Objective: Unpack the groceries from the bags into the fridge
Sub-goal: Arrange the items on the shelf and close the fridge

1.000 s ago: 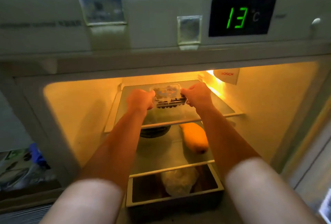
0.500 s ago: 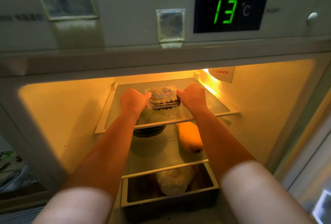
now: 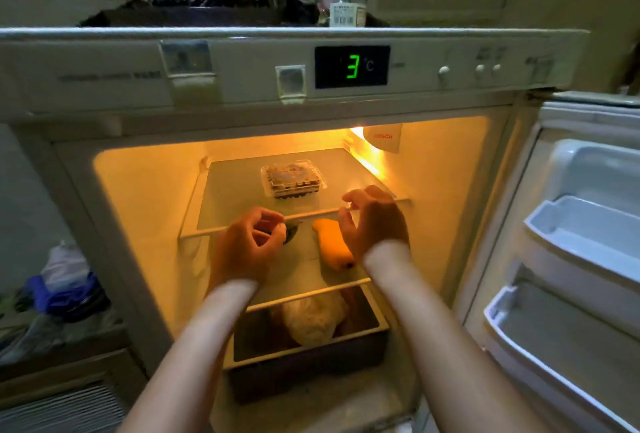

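Observation:
A clear plastic box of dark berries [image 3: 293, 178] rests alone on the top glass shelf [image 3: 235, 197] of the open fridge. My left hand [image 3: 247, 249] and my right hand [image 3: 372, 221] hang just in front of that shelf's front edge, both empty with fingers loosely curled and apart. On the second shelf lies an orange-yellow fruit [image 3: 331, 245], and a dark round item [image 3: 291, 231] shows partly behind my left hand. A pale bagged item [image 3: 311, 320] sits in the bottom drawer [image 3: 375, 327].
The fridge door [image 3: 581, 259] stands open at the right with empty white racks. Grocery bags [image 3: 59, 290] lie on a low surface at the left. Bottles and a dark tray stand on top of the fridge [image 3: 341, 9].
Both hands have let go of the berry box and pulled back toward me; the box stays on the top shelf. The camera has drawn back, showing the door.

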